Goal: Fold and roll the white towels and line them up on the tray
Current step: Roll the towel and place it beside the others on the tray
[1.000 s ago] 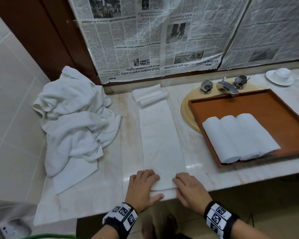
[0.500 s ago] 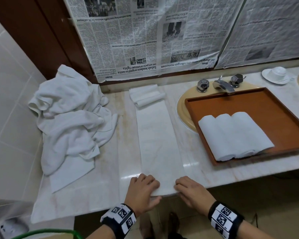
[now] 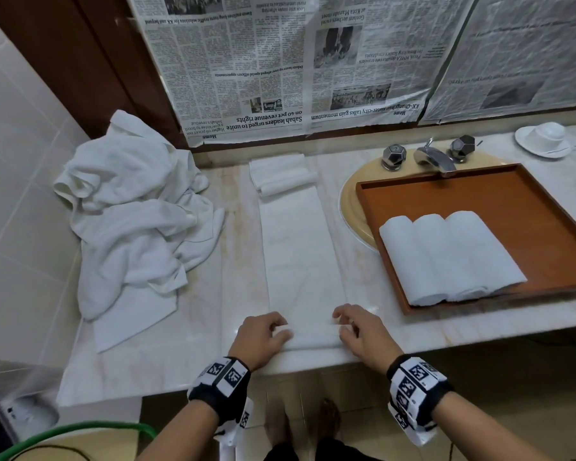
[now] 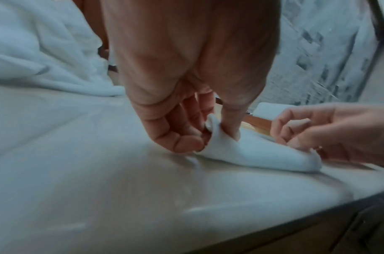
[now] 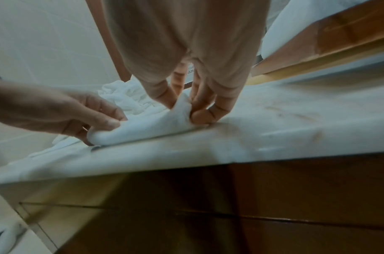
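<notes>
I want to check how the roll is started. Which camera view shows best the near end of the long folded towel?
The left wrist view: the near end is curled up off the counter, pinched by the left hand and the right hand. The right wrist view shows the same curl, partly behind fingers. The head view shows only a small fold between the hands.

Table (image 3: 193, 344): pale veined marble top with a rounded front edge. Far left corner: heap of crumpled white towels (image 3: 133, 221), one flap trailing toward the front edge. Centre: long white towel folded into a narrow strip (image 3: 300, 254), running from the front edge to the back, its far end bunched in loose folds near the back edge. Right side: rectangular brown wooden tray (image 3: 546, 207) set partly over the beige basin (image 3: 350, 207). Far right corner: white cup on its saucer (image 3: 546, 139).
</notes>
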A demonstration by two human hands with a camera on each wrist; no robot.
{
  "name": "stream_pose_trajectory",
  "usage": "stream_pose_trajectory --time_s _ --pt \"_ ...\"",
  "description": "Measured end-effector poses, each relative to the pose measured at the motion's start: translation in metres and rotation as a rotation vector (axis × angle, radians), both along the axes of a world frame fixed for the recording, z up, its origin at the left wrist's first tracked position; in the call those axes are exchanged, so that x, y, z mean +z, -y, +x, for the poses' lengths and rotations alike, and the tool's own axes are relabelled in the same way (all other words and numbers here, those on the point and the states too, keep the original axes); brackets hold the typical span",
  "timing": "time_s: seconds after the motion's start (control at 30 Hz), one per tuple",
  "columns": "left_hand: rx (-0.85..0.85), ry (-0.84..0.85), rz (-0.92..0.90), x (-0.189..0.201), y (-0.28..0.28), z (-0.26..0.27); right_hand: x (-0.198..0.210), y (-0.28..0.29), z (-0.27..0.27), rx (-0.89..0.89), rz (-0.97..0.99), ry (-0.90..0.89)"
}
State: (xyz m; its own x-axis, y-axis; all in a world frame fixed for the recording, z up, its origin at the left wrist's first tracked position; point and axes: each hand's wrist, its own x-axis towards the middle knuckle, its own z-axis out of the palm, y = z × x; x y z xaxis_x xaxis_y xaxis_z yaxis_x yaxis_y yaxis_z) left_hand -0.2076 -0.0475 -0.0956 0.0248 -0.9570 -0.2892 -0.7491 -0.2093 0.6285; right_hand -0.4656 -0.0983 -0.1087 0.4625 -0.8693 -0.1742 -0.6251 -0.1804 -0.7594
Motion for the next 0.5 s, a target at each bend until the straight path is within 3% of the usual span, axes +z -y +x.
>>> stream_pose_trajectory --time_s 0.13,0.3,0.4,0.5 --pt "0.065 -0.052 -0.065 -0.005 -0.005 -0.008 -0.011 -0.005 -0.001 0.186 -0.243 -0.16" --pt "-0.049 0.185 -0.188 -0.016 -0.02 -0.016 -0.004 -0.009 -0.003 0.336 -0.456 -0.311" --pt "-0.132 0.351 -0.279 -0.017 -0.025 -0.018 0.0 -0.006 0.002 0.336 -0.513 -0.33" --pt "-0.162 0.38 -0.263 -0.013 -0.029 -0.019 -0.002 0.001 0.007 0.31 -0.489 -0.32"
